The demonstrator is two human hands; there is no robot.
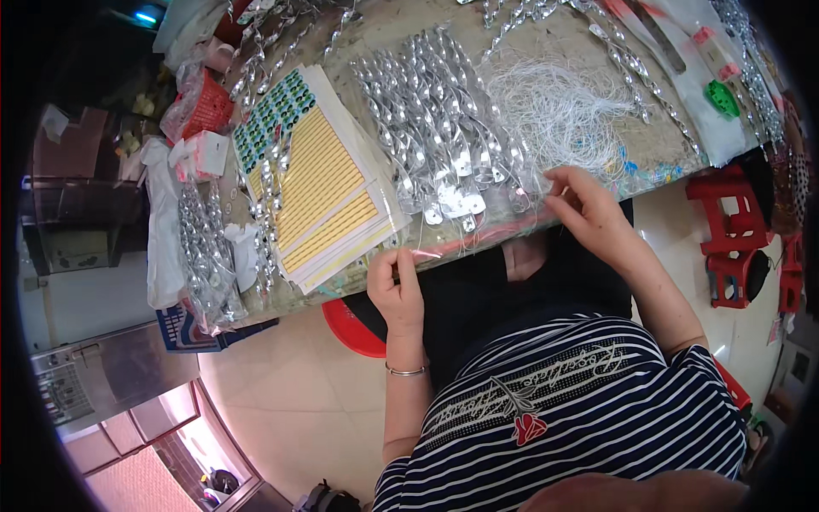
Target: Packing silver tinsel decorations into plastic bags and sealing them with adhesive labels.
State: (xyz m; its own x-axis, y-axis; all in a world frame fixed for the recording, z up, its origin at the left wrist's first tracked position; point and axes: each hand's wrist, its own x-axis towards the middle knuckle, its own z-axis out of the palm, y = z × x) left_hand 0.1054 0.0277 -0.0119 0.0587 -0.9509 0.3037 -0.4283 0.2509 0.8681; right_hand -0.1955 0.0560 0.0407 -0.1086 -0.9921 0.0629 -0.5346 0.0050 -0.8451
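A row of twisted silver foil spirals (444,119), with flat shiny tabs at their near ends, lies on the worktable in front of me. My left hand (397,294) is at the table's near edge, thumb and forefinger closed together. Beside those fingertips is a thin whitish strip (426,254); whether they grip it I cannot tell. My right hand (589,213) is beside the near right end of the spirals, fingers curled toward the thumb. What its fingertips hold, if anything, is too fine to make out. A loose tangle of white thread (563,115) lies just beyond it.
Left of the spirals lie sheets of yellow and green stickers (328,188). Further left are bagged silver spirals (209,256) and a red basket (205,107). A green plastic piece (722,99) lies at the right. Red stools (734,213) stand on the floor beyond the table's right side.
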